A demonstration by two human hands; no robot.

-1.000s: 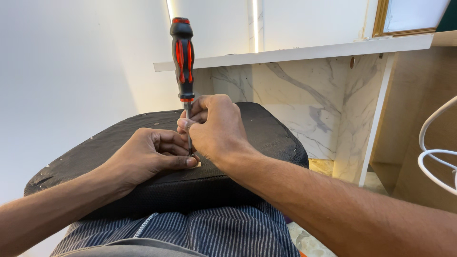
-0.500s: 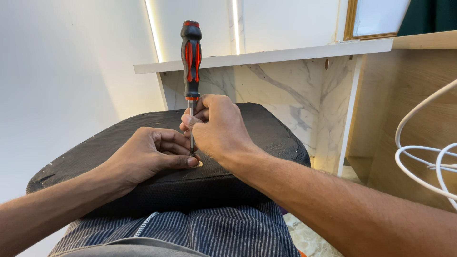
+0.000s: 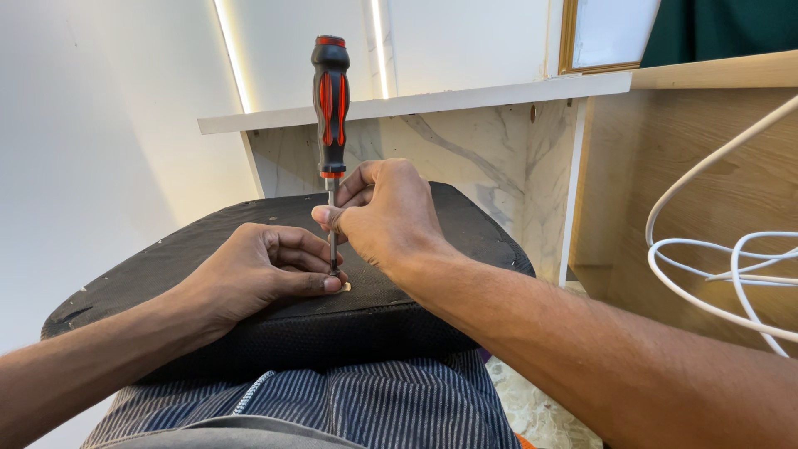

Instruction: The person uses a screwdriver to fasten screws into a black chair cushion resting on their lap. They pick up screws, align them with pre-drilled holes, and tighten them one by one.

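So right hand (image 3: 391,220) pinches the screwdriver (image 3: 330,108) shaft upright; left hand (image 3: 262,274) curls closed, steadying its tip on the black cushion (image 3: 166,258).

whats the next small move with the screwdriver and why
Probably shift the right hand up to the handle and turn. The screwdriver stands upright, tip on a small pale piece on the black cushion. The right fingers only pinch the shaft, and the left hand steadies the tip.
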